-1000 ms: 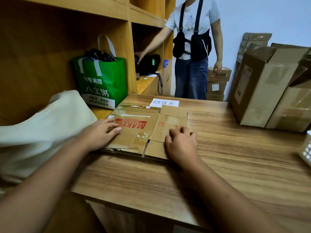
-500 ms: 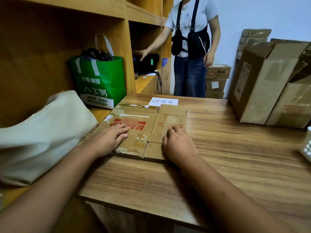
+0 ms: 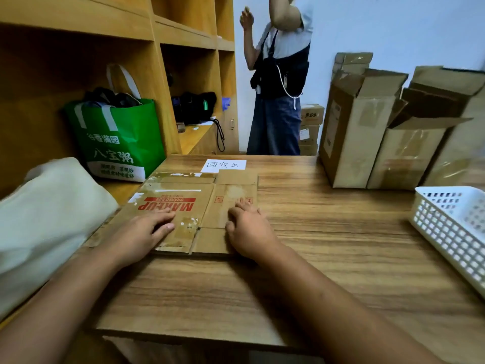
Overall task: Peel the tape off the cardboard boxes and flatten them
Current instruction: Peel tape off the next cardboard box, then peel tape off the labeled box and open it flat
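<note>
Head view: left hand and right hand, fingers flat, pressing flattened MAKEUP box lying on table left-centre. One box looking done; open boxes standing far right, awaiting flattening.

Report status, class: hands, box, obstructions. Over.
Left hand and right hand open, pressing flattened box. Tape patch still stuck on it. Cream bag beside its left edge.

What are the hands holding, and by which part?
Nothing is gripped. Both the left hand and right hand press flat on the flattened cardboard box, near its front edge.
</note>
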A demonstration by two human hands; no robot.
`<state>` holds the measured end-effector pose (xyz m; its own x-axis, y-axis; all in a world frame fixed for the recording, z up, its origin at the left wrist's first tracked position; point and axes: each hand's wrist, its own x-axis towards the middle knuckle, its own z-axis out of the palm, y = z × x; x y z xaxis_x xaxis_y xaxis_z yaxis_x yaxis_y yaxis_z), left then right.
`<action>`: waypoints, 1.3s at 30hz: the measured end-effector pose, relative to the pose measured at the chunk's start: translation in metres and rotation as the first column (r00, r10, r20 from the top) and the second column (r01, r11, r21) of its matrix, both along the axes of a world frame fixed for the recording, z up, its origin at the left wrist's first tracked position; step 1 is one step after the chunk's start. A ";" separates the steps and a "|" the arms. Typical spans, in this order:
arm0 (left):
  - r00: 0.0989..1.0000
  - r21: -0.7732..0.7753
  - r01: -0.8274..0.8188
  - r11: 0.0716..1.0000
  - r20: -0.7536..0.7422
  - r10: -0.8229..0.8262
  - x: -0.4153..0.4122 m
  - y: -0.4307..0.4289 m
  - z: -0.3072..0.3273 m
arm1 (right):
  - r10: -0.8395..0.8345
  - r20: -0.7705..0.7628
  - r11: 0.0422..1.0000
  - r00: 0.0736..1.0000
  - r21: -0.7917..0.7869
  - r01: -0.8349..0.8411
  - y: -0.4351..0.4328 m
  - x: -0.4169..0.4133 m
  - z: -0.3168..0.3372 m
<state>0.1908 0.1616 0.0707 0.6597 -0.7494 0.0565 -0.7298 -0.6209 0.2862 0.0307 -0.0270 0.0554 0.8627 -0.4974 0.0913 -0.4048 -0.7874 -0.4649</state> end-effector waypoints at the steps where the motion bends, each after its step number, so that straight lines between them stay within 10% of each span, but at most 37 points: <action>1: 1.000 -0.025 0.004 1.000 0.023 -0.004 -0.004 -0.002 0.001 | 0.002 0.027 1.000 1.000 0.006 -0.002 -0.002 -0.007 0.002; 11: 0.984 -0.336 0.169 0.927 0.108 -0.140 -0.119 -0.039 0.022 | -0.198 0.213 0.979 0.957 0.090 0.183 -0.052 -0.125 0.008; 21: 0.900 -0.143 0.431 0.891 -0.006 -0.436 -0.230 -0.084 -0.040 | -0.542 0.262 0.838 0.798 0.238 0.491 -0.110 -0.222 0.002; 39: 0.896 -0.233 0.444 0.865 0.146 -0.420 -0.226 -0.087 -0.059 | -0.432 0.676 0.815 0.596 0.011 0.579 -0.215 -0.131 0.147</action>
<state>-0.0355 0.0741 0.0118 0.2567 -0.9100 0.3255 -0.9373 -0.1523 0.3135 -0.1003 -0.2421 0.2023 0.1756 -0.7436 0.6452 -0.4385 -0.6459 -0.6250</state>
